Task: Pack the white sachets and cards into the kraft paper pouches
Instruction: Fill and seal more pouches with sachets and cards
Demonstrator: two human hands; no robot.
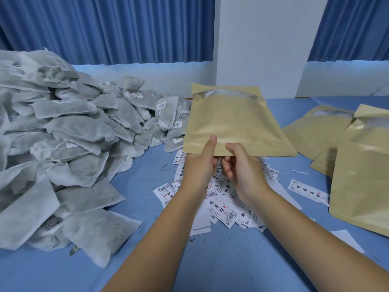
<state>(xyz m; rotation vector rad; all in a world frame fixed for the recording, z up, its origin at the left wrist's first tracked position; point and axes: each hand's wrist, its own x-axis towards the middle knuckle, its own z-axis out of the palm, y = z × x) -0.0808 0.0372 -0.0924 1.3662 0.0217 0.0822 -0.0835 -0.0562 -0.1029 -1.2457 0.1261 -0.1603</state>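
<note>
Left hand [200, 165] and right hand [244, 169] pinching near bottom edge of flat tan kraft paper pouch [235, 123] | pouch aloft, long axis near-to-far, mouth far | heap of white fabric sachets [73, 127] left, nearer left hand | printed white paper cards [223, 209] beneath.

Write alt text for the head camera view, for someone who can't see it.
A left hand and right hand grip a kraft paper pouch by its near edge over printed cards on a blue table. White sachets are heaped at left, more pouches lie at right.
</note>
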